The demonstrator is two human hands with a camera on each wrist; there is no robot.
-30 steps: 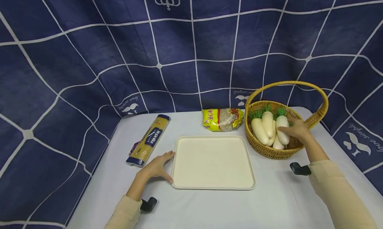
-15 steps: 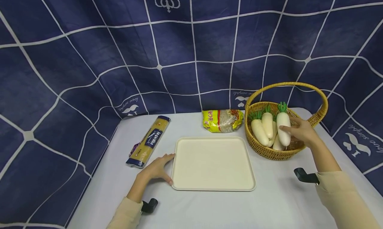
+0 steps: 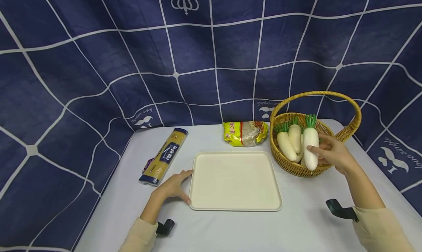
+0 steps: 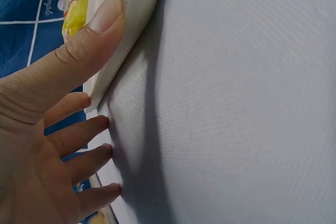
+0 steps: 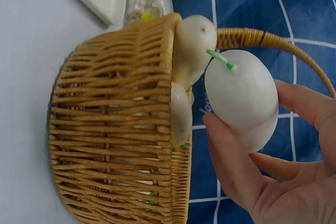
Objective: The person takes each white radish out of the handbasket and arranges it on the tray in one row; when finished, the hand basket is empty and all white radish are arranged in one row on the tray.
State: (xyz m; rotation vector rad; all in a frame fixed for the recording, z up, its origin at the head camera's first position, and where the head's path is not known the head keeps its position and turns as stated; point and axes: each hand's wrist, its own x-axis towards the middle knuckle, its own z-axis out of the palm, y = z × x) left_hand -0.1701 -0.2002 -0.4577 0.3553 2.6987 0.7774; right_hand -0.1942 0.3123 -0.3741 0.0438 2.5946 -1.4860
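Note:
My right hand holds a white radish with a green top between thumb and fingers, above the wicker basket. The right wrist view shows the same radish end-on, lifted apart from the basket rim. Several more radishes lie inside the basket. At the left edge of the cream tray, my left hand rests with fingers spread. In the left wrist view, the thumb lies against the tray rim, and the other fingers extend beside it, holding nothing.
A long pack of spaghetti lies left of the tray, with something purple partly hidden beside it. Behind the tray sits a yellow and clear food bag. The basket's tall arched handle rises behind the right hand. A blue checked cloth hangs behind the table.
My right hand has raised the radish out of the pile and drawn it slightly toward me, over the basket's front. The left hand stays at the tray edge.

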